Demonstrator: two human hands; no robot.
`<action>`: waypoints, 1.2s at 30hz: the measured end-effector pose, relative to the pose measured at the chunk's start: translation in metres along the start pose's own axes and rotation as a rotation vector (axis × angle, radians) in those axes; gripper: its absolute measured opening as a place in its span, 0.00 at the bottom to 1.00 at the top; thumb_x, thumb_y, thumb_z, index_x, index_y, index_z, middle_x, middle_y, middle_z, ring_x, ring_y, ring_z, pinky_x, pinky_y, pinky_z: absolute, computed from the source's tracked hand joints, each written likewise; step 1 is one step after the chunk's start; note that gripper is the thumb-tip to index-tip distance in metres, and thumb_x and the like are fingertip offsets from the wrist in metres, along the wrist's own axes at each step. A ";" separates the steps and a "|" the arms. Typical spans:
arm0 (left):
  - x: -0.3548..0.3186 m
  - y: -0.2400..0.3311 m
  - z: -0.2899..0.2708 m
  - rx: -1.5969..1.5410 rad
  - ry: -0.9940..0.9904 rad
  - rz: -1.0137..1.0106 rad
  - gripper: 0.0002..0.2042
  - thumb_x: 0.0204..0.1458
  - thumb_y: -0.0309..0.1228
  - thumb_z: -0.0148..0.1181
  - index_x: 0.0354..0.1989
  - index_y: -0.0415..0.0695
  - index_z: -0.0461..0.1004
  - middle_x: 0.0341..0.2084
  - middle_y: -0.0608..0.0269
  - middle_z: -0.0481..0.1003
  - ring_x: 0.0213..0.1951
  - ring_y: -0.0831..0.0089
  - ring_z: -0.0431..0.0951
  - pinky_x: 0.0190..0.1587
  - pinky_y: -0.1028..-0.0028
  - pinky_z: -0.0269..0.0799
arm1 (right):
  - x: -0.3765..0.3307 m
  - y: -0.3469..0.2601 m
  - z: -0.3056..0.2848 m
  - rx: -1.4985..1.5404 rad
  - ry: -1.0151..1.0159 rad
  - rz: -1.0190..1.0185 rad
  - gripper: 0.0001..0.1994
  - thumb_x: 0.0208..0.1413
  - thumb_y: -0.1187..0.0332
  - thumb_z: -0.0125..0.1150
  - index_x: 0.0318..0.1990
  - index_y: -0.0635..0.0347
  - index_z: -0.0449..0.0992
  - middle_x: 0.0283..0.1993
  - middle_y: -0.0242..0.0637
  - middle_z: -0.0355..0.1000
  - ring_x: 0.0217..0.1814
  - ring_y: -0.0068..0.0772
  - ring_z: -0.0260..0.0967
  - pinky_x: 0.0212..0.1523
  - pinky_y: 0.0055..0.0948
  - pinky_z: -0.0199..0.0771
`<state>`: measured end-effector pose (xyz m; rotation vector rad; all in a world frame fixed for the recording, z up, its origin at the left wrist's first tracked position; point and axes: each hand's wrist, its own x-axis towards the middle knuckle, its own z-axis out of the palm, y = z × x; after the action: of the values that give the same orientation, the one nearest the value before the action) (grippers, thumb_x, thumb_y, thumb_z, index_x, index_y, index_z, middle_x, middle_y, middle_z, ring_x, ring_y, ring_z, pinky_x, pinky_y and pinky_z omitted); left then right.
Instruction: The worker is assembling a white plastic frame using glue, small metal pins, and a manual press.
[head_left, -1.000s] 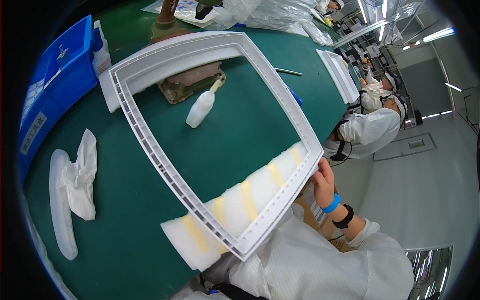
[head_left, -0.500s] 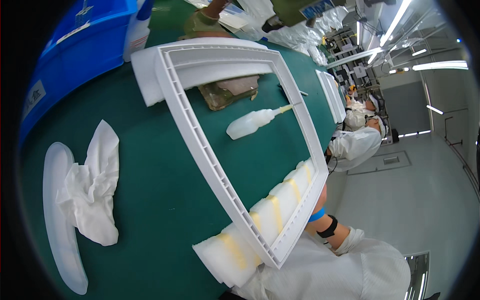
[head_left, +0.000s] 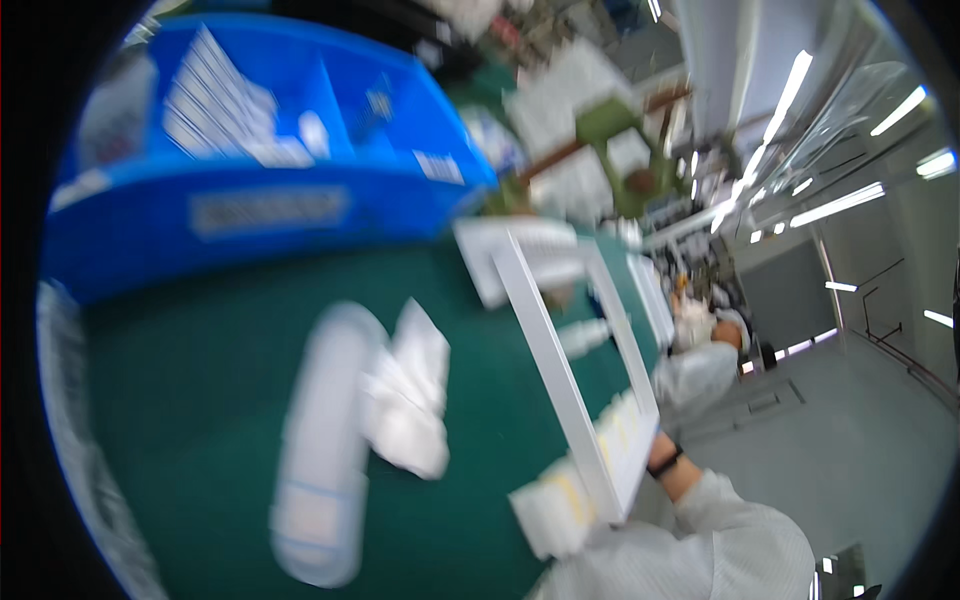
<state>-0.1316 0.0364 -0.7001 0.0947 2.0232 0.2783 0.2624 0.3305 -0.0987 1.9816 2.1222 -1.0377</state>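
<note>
1. Head view, risk: frame (head_left: 575, 385), large, white and rectangular, lies on the green worktop (head_left: 200, 400) with its near corner over the edge; held only there, it may tip or slide off.
2. Right hand (head_left: 640, 455) sits behind that corner, apparently gripping it; its fingers are hidden, so I cannot tell how they close. Left hand is out of sight.
3. Blur hides fine detail.
4. Around: crumpled white cloth (head_left: 410, 400) and long white tray (head_left: 320, 450) left of the frame, blue bin (head_left: 260, 210) behind, white bottle (head_left: 585, 335) inside the frame opening.
</note>
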 end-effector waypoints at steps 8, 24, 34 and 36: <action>-0.002 0.015 0.007 -0.089 -0.042 0.002 0.09 0.51 0.32 0.60 0.37 0.43 0.81 0.39 0.50 0.78 0.45 0.55 0.78 0.49 0.62 0.76 | -0.018 -0.034 0.012 1.037 0.238 0.205 0.22 0.67 0.50 0.47 0.59 0.55 0.69 0.59 0.47 0.72 0.59 0.46 0.72 0.59 0.46 0.72; -0.087 -0.054 -0.028 -0.245 0.101 -0.014 0.09 0.50 0.32 0.60 0.36 0.43 0.81 0.39 0.50 0.78 0.45 0.55 0.78 0.50 0.61 0.76 | 0.032 -0.015 0.010 1.109 0.409 -0.063 0.25 0.68 0.48 0.46 0.63 0.55 0.67 0.61 0.44 0.72 0.57 0.45 0.73 0.54 0.47 0.73; -0.290 -0.131 0.017 -0.439 0.229 -0.146 0.09 0.50 0.32 0.60 0.36 0.43 0.81 0.38 0.50 0.79 0.45 0.54 0.78 0.50 0.61 0.76 | 0.044 0.122 0.047 0.939 0.162 -0.094 0.28 0.68 0.50 0.44 0.67 0.57 0.64 0.54 0.48 0.74 0.51 0.46 0.77 0.47 0.42 0.79; -0.313 -0.128 0.033 -0.417 0.220 -0.111 0.09 0.50 0.32 0.60 0.36 0.43 0.81 0.38 0.50 0.79 0.45 0.54 0.78 0.50 0.61 0.76 | 0.044 0.211 0.068 0.946 0.016 0.004 0.23 0.67 0.55 0.48 0.63 0.57 0.67 0.47 0.46 0.77 0.44 0.44 0.79 0.40 0.39 0.80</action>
<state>0.0465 -0.1411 -0.4715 -0.3205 2.1335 0.6564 0.4186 0.3231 -0.2618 2.2590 1.7582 -2.3309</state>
